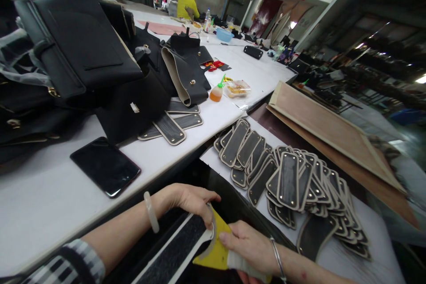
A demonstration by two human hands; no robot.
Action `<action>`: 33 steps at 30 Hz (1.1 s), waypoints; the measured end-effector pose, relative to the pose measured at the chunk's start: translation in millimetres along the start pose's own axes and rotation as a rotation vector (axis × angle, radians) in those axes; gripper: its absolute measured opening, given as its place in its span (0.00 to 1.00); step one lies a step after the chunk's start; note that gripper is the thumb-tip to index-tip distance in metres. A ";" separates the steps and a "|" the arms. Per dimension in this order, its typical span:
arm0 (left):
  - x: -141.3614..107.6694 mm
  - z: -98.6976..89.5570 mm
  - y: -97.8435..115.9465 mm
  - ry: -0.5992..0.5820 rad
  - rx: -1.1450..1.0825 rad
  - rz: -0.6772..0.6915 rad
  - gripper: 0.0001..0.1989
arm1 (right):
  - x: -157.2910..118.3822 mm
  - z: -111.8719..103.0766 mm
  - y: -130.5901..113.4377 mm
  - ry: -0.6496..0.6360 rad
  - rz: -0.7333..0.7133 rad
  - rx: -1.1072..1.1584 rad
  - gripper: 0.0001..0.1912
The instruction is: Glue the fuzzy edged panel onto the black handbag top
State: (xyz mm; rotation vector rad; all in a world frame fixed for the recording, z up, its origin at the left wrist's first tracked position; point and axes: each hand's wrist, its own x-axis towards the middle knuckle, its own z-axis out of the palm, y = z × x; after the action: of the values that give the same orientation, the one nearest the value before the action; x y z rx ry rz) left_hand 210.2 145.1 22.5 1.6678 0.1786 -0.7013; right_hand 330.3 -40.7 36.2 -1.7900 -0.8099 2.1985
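My left hand grips the rounded end of a long dark strap piece with a pale edge, low in the head view. My right hand, with a bandaged finger, holds a yellow scraper against that end. Just beyond my hands a heap of several dark tab-shaped leather pieces with pale borders fans out across a white board.
A black phone lies on the white table to the left. Black handbags pile behind it, with a few strap pieces. An orange glue bottle stands further back. Wooden boards lean at right. A person in yellow works far away.
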 end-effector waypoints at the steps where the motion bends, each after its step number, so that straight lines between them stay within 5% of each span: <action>1: 0.1 -0.1 -0.2 0.005 -0.002 0.002 0.54 | 1.0 1.5 1.0 0.011 -0.001 0.007 0.31; 20: 0.7 0.6 -11.1 0.059 -0.031 0.061 0.52 | 12.3 20.5 4.3 0.198 -0.009 0.067 0.40; 27: 3.1 4.8 -15.5 0.089 -0.161 0.112 0.52 | 19.3 31.8 11.1 0.271 -0.168 0.117 0.41; 33: 1.2 9.3 -17.2 0.149 -0.293 0.122 0.46 | 27.8 43.0 9.5 0.315 -0.129 0.213 0.42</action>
State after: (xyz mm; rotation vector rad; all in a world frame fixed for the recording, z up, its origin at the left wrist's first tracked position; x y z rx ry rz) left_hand 199.6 140.0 6.8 1.4358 0.2702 -0.4361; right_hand 284.3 -47.9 12.9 -1.8538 -0.5803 1.7852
